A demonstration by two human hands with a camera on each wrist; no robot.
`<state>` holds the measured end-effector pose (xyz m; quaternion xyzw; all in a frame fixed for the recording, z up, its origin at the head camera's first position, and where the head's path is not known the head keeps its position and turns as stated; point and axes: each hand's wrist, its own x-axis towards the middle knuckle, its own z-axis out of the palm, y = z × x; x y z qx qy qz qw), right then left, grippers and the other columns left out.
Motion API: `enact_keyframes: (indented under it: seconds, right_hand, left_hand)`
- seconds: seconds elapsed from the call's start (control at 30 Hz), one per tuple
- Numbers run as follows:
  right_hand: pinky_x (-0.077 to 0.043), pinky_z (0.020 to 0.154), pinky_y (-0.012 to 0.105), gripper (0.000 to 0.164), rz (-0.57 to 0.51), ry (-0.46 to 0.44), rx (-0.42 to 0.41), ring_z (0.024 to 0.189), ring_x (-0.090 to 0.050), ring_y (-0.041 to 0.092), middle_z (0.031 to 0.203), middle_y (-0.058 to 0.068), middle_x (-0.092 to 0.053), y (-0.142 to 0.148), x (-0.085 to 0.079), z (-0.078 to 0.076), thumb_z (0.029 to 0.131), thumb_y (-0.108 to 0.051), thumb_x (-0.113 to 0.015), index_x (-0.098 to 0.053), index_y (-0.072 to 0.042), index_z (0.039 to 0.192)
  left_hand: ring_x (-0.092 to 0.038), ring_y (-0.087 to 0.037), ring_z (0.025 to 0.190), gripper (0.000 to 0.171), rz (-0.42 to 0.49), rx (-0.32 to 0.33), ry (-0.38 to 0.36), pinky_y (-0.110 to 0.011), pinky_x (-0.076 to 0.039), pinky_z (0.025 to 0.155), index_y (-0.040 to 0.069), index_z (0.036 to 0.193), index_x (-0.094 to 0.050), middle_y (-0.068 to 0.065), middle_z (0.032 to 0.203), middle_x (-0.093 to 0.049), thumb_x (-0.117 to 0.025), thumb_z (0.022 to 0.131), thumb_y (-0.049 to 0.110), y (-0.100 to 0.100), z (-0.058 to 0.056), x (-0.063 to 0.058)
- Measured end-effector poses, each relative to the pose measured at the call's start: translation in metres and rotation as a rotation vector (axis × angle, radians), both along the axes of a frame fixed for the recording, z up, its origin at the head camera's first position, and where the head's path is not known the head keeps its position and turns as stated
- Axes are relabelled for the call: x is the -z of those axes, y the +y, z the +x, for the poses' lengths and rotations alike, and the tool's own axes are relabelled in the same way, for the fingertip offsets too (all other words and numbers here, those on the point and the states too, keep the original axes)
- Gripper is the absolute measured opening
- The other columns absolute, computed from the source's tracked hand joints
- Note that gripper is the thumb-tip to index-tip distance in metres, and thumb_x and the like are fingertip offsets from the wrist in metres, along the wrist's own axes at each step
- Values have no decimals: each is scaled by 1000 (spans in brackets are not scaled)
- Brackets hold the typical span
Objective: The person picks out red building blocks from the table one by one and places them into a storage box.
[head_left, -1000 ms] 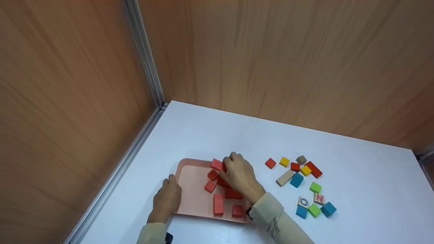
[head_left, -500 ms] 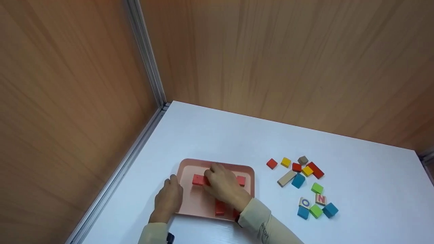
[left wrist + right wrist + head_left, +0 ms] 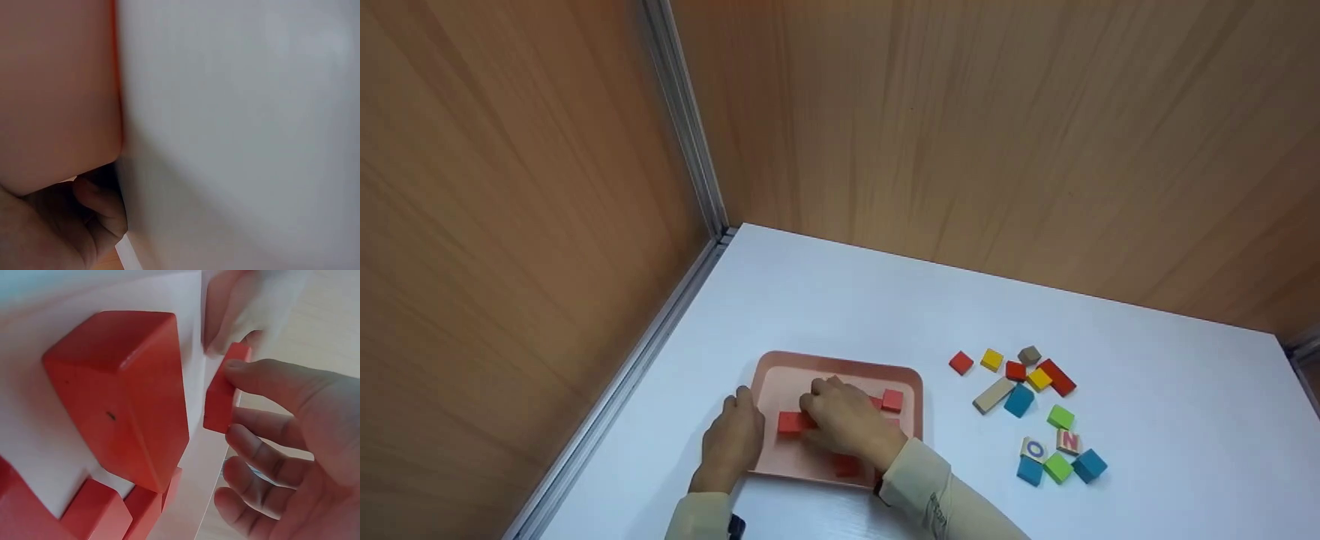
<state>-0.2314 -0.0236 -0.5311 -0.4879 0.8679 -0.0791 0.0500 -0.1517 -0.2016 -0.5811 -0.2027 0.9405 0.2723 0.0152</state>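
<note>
A pink tray (image 3: 781, 384) lies on the white table with several red blocks in it. My left hand (image 3: 733, 431) grips the tray's left edge; in the left wrist view its fingers (image 3: 101, 205) curl at the tray's side. Over the middle of the tray is my right hand (image 3: 847, 420). Its thumb and index finger pinch a small red block (image 3: 222, 396), with the other fingers loosely bent. A larger red block (image 3: 126, 394) stands close by in the right wrist view. More red blocks (image 3: 892, 400) lie at the tray's right, partly hidden by the hand.
To the tray's right, loose blocks lie scattered: a red block (image 3: 961, 363), yellow block (image 3: 991, 360), beige block (image 3: 994, 395), blue block (image 3: 1019, 400), green block (image 3: 1060, 417) and letter tiles (image 3: 1033, 449). Wooden panels (image 3: 960, 135) stand behind and left of the table.
My right hand has moved left and toward me across the tray, with a red block now showing at its fingertips. The left hand stays at the tray's left edge.
</note>
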Motion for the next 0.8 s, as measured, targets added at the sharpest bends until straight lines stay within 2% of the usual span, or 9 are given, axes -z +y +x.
enact_keyframes:
  seconds: [0.27,0.53,0.67,0.8]
  right_hand:
    - [-49,66,26,30,82,-42,-49,72,-50,11,81,-3,-57,-3,0,0,82,-33,-85,-74,-16,103]
    - [-49,69,26,30,152,-132,-23,74,-52,11,83,-4,-59,-5,2,0,81,-33,-86,-73,-17,104]
    - [-50,69,26,33,171,-134,-14,75,-52,11,84,-5,-59,-6,5,3,80,-33,-86,-73,-19,107]
    - [-49,67,25,34,183,-105,-25,74,-52,12,83,-3,-59,-7,6,5,80,-33,-86,-73,-18,108]
  left_hand:
    - [-53,-18,66,22,21,-12,1,-33,-46,58,1,119,-45,-9,89,-48,-49,104,17,0,1,0]
    - [-52,-20,65,23,20,-4,0,-34,-45,55,-1,121,-45,-10,90,-48,-48,104,15,-1,1,0]
    - [-53,-19,66,22,23,-13,-3,-34,-45,55,0,120,-45,-10,90,-48,-48,104,15,-1,1,1]
    - [-51,-19,62,20,1,2,24,-34,-44,53,0,116,-45,-9,85,-47,-49,103,15,-1,2,2]
